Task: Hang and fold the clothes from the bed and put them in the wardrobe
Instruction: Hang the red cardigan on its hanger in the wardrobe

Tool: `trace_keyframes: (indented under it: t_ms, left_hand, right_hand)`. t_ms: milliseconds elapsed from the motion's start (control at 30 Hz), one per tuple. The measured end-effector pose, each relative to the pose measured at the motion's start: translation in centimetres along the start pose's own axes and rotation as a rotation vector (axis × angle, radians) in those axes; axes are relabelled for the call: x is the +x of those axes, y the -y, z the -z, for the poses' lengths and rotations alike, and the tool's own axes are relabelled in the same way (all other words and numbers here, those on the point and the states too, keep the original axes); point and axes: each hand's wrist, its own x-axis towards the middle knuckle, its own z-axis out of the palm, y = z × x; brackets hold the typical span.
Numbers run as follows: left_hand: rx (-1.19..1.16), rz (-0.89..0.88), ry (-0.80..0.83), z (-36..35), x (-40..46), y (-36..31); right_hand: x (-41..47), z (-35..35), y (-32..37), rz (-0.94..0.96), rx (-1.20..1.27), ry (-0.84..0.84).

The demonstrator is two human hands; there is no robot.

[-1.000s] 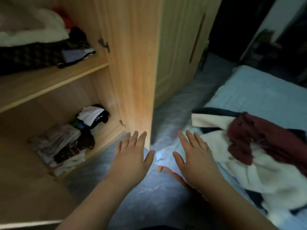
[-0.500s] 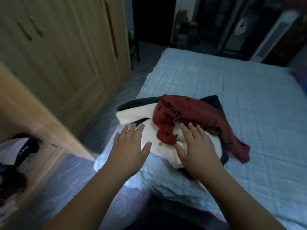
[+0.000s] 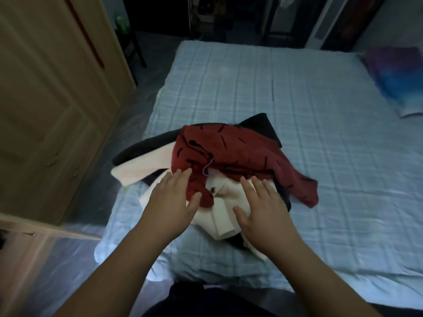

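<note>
A pile of clothes lies at the near left part of the bed (image 3: 286, 92). On top is a dark red garment (image 3: 231, 154) with black marks. Under it are a cream garment (image 3: 219, 202) and a dark one (image 3: 137, 149). My left hand (image 3: 174, 197) is flat, fingers straight, over the pile's left side, its fingertips at the red garment's edge. My right hand (image 3: 263, 202) is flat over the cream garment, fingers spread. Neither hand holds anything.
The wooden wardrobe (image 3: 52, 92) stands along the left, with an open door edge (image 3: 45, 227) at the lower left. A narrow strip of floor (image 3: 107, 143) runs between wardrobe and bed. A blue and purple pillow (image 3: 398, 76) lies at the bed's far right.
My view has swung from the open wardrobe shelves round to the bed. Both hands have moved forward over the pile of clothes, staying flat.
</note>
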Motion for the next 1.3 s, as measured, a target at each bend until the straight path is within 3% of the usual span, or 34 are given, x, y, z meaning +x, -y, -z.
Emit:
trace_keyframes:
  t_ms: [533, 800, 900, 1033, 1300]
  left_hand:
    - [-0.019, -0.011, 0.219, -1.7, 19.6, 9.2]
    - [-0.024, 0.099, 0.271, -5.5, 21.1, 8.9]
    - [-0.026, 0.118, 0.267, -6.3, 21.4, 8.5]
    - [-0.019, 0.131, 0.266, -7.1, 22.4, 7.9]
    - [-0.041, 0.143, 0.243, -6.4, 23.3, 6.0]
  right_hand:
    - [17.7, -5.8, 0.0, -0.101, -0.023, 0.073]
    - [27.6, -12.5, -4.5, 0.068, -0.216, 0.22]
    - [29.1, -14.0, -5.8, 0.075, -0.237, 0.174]
    - [30.9, -14.4, -6.0, 0.106, -0.236, 0.043]
    - [30.7, -12.2, -4.1, 0.071, -0.158, 0.182]
